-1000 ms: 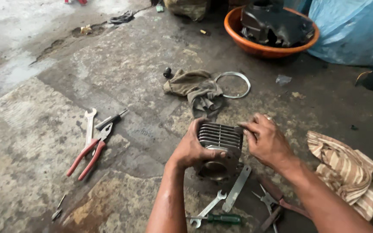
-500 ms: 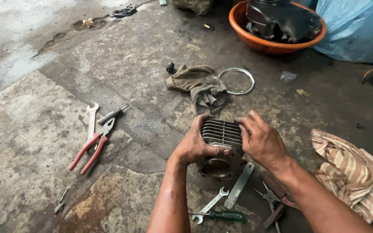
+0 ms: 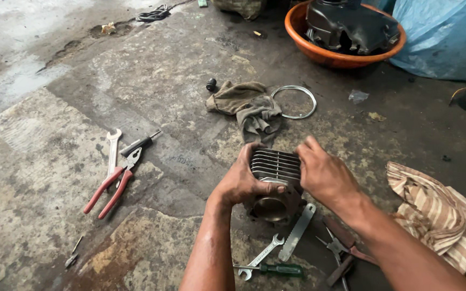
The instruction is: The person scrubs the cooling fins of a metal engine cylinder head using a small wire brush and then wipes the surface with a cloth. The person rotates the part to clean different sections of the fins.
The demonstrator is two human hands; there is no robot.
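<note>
Both hands grip a finned cylinder (image 3: 275, 168) on the concrete floor (image 3: 55, 178), its bore turned toward the camera. The left hand (image 3: 242, 180) wraps the near left side, thumb across the front above the bore. The right hand (image 3: 323, 173) clasps the right side of the fins; its fingertips are hidden, so how firmly it holds is hard to tell. Just below lie a wrench (image 3: 260, 257), a flat metal strip (image 3: 297, 231), a green screwdriver (image 3: 276, 269) and pliers (image 3: 336, 249). A rag (image 3: 252, 108) and a ring (image 3: 293, 102) lie beyond. The hands look oily, so the cylinder could slip and drop onto the tools or concrete, chipping a fin or marking the bore edge.
</note>
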